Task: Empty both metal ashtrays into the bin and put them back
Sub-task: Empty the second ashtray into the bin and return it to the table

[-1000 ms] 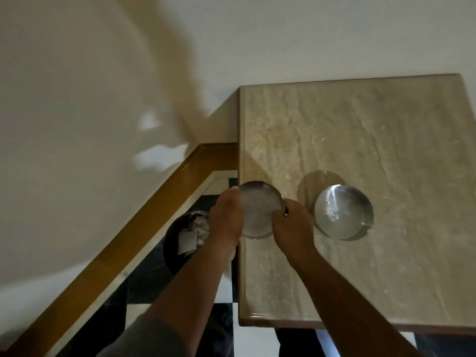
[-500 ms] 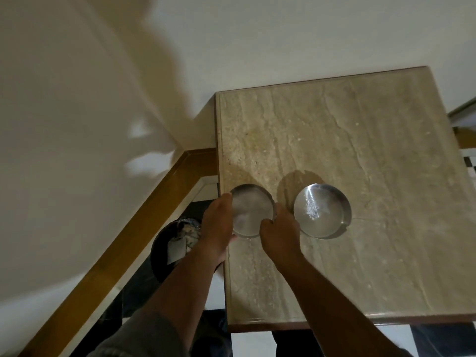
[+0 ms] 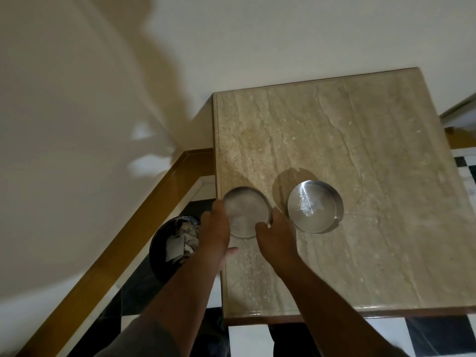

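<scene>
1. Head view, table (image 3: pixel 360 176): square beige marble top with a dark wood edge, set into a corner of cream walls.
2. Left ashtray (image 3: pixel 246 211): round, metal, shallow, on the table at its left edge. Inside looks dull and grey; contents cannot be told.
3. Right ashtray (image 3: pixel 314 206): round, metal, shinier, standing free on the table just beside the left ashtray, not touching it. A few white specks lie on its floor.
4. Left hand (image 3: pixel 215 228): curled against the left rim of the left ashtray, fingers on its side, thumb sticking out below over the table edge. Gripping the ashtray.
5. Right hand (image 3: pixel 277 237): cupped on the near-right rim of the same ashtray, fingertips on the rim. Gripping it too; well clear of the right ashtray.
6. Bin (image 3: pixel 175 243): dark, round, on the floor left of the table and below the left forearm; holds crumpled paper and litter.
7. Floor (image 3: pixel 438 333): black and white tiles, with a wood skirting along the wall.
8. Sleeve (image 3: pixel 144 341): grey, on the left arm, at the bottom edge.
</scene>
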Available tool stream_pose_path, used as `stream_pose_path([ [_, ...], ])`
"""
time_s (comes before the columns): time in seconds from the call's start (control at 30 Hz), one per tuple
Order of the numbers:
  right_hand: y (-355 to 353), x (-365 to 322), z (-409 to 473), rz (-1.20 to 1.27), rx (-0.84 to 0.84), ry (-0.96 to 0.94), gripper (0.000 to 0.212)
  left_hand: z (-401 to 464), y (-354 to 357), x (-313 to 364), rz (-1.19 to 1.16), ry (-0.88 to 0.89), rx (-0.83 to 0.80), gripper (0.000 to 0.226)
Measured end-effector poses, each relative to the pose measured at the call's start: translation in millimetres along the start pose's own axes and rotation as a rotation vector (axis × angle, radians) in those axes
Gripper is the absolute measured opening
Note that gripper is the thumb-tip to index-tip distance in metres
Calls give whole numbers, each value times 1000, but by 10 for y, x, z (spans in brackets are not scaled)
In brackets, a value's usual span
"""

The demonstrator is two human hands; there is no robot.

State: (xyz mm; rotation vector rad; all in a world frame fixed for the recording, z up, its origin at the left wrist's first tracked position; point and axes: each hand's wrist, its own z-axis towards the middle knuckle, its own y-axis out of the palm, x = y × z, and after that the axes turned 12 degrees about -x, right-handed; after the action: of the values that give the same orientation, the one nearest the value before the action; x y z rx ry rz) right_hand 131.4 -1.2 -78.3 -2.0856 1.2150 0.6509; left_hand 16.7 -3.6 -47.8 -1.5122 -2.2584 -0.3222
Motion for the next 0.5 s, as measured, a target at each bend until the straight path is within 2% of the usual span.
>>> stream_pose_path([
  [0.07, -38, 41, -34, 19, 7, 18, 12, -60, 17, -115, -64, -81, 8, 63],
  [0.23, -166, 224, -187, 53, 27, 73, 4, -235, 209, -421, -61, -127, -77, 77],
  [0.3, -265, 291, -234, 75, 38, 118, 6, -277, 340, -467, -37, -147, -131, 82],
  [0.43, -498, 402, -311, 31, 86, 176, 25, -318, 598, -492, -49, -218, -169, 89],
  [0.5, -609, 464, -328, -10, 111, 193, 23, -326, 713, -483, -83, -219, -162, 86],
])
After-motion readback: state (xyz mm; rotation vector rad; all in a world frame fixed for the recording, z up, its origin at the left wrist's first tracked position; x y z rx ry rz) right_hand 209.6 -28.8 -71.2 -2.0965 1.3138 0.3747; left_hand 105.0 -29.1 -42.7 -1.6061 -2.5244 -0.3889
